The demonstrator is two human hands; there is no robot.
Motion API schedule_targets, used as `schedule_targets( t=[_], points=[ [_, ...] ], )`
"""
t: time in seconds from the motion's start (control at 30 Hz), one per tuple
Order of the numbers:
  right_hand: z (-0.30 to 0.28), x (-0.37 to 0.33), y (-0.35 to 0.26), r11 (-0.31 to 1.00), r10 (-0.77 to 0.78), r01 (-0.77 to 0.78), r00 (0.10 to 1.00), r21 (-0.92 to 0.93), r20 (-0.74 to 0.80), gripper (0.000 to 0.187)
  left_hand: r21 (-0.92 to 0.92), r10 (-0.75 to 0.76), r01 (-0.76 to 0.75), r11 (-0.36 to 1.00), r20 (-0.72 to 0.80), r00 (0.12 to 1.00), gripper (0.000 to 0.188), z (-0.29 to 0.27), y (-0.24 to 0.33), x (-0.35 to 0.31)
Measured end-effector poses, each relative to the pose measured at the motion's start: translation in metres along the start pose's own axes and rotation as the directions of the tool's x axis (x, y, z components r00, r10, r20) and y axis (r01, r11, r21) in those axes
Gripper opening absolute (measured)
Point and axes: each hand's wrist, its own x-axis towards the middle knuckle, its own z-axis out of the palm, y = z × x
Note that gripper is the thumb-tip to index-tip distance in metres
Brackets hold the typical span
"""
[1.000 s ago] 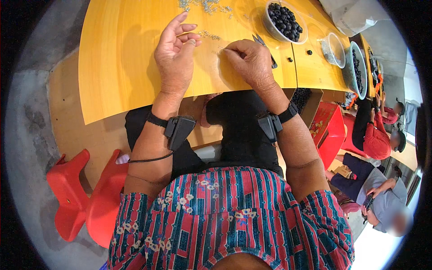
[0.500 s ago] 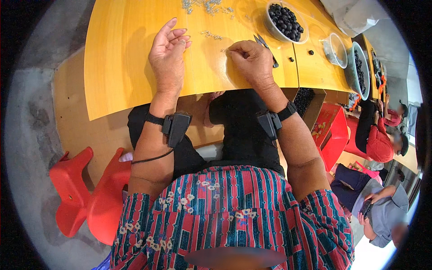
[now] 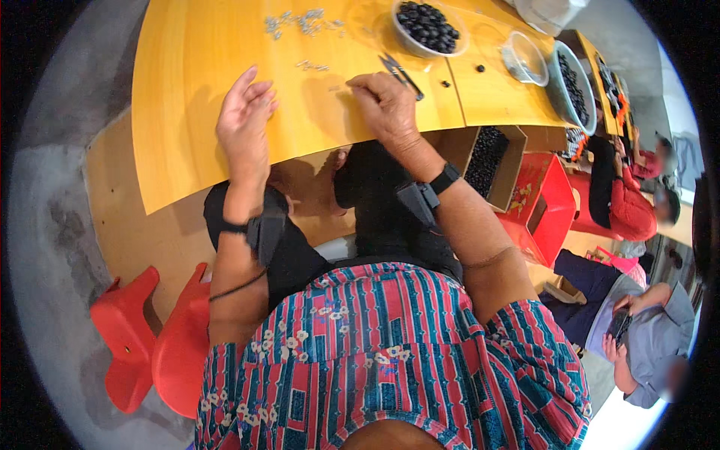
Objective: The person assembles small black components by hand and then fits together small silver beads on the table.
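My left hand (image 3: 246, 124) is held over the near part of the yellow wooden table (image 3: 176, 97), its fingers loosely bent and apart, with nothing visible in them. To its right, my right hand (image 3: 388, 109) rests at the tabletop with thumb and forefinger pinched together; whatever sits between them is too small to make out. Just beyond the hands lies a little group of small silvery metal pieces (image 3: 313, 66). A larger scatter of the same metal pieces (image 3: 303, 24) is farther back. Thread snips (image 3: 401, 77) with dark handles lie beside my right hand.
A clear bowl of black ring-like pieces (image 3: 426, 30) stands beyond the snips. A clear tub (image 3: 523, 60) and a basin (image 3: 585, 111) of black pieces are farther right. Below the table edge are a carton (image 3: 513, 161) and red box (image 3: 555, 196). Red chairs (image 3: 127, 330) stand left; other people sit right.
The view has shifted, so the table and its things sit farther left and higher. My left hand's fingers stay loosely bent, and my right hand keeps its pinch near the table.
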Motion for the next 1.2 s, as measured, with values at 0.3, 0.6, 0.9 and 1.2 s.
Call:
schedule_targets(
  t=[0.3,0.6,0.9,1.2],
  points=[
    [-0.027,-0.052,0.011,0.996,0.088,-0.086,0.994,-0.031,0.057,0.007,0.137,-0.141,0.131,0.982,0.070,0.987,0.038,-0.038,-0.007,-0.045],
    [-0.051,-0.067,0.023,0.973,0.228,-0.226,0.973,-0.053,0.032,0.010,0.254,-0.188,0.134,0.958,0.205,0.960,0.034,-0.034,-0.044,-0.075],
    [-0.078,-0.074,0.004,0.970,0.233,-0.230,0.972,-0.077,0.037,0.010,0.137,-0.253,0.225,0.965,0.248,0.935,0.033,-0.027,-0.066,-0.066],
    [-0.095,-0.094,0.003,0.947,0.322,-0.322,0.947,-0.002,0.001,0.015,0.105,-0.249,0.229,0.968,0.269,0.930,0.035,-0.024,-0.077,-0.068]
  ],
)
